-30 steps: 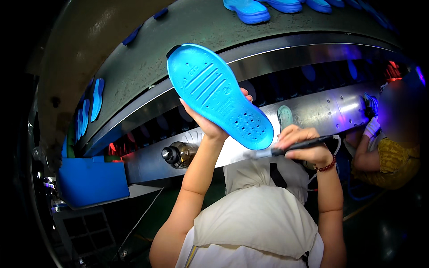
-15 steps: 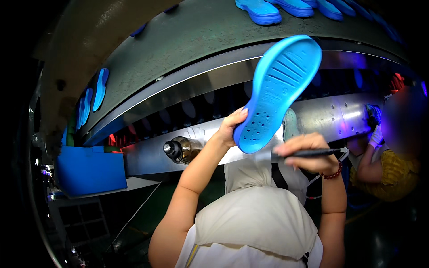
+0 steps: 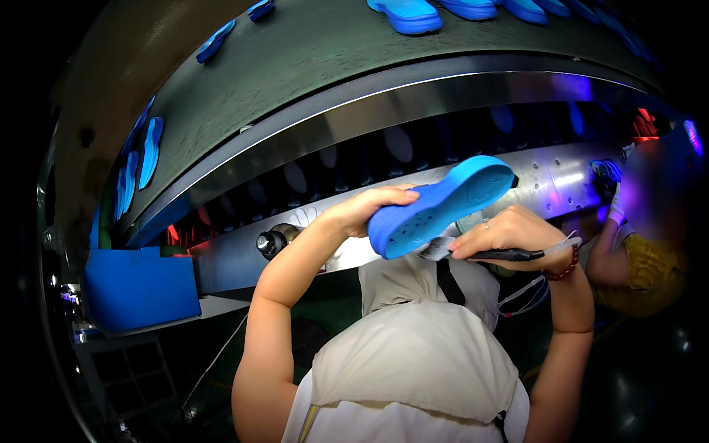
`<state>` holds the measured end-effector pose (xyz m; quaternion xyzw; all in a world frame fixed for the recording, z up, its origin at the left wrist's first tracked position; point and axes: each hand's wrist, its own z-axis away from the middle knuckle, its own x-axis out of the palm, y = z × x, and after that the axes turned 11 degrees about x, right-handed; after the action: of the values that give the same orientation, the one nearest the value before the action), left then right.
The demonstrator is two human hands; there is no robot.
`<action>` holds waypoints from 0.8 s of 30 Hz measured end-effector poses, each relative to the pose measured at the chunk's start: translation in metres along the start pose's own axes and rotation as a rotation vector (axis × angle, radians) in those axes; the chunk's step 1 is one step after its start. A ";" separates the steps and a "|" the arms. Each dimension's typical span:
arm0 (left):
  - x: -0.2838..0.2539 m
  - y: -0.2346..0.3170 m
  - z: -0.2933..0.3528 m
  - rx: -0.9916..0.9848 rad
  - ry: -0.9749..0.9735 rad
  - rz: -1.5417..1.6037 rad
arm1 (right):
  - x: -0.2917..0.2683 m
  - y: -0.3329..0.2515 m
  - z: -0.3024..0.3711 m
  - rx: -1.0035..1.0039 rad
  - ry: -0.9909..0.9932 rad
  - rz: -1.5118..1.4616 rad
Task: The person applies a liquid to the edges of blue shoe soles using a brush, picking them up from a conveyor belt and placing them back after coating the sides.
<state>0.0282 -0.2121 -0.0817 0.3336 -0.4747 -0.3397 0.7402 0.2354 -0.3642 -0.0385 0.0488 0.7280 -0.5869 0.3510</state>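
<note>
Bristles (image 3: 436,249) indistinct (perhaps touching sole (image 3: 449,201)), bottle (image 3: 272,242) overlapped

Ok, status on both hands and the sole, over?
Left hand gripping blue sole near one end. Right hand holding brush, bristles right by the sole's lower edge. Nothing seen blocking the brush.

From my remote seat I see a dark green belt (image 3: 310,81) curving across the far side, with blue soles (image 3: 405,16) lying on it, a row at upper right and more scattered leftward. Nearer me runs a bare-metal bench (image 3: 550,177), where a black-topped bottle (image 3: 272,242) stands, partly hidden.
</note>
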 end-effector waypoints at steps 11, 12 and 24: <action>-0.023 -0.008 0.025 0.065 0.161 0.202 | 0.006 0.018 0.015 0.085 0.213 -0.153; -0.024 -0.009 0.028 0.081 0.177 0.207 | 0.012 0.024 0.016 0.090 0.241 -0.193; 0.000 -0.049 -0.023 0.637 -0.092 0.671 | 0.047 0.020 0.010 0.198 0.636 -0.371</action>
<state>0.0409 -0.2346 -0.1294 0.3568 -0.6694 0.0669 0.6482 0.2138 -0.3830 -0.0820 0.1296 0.7367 -0.6636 -0.0109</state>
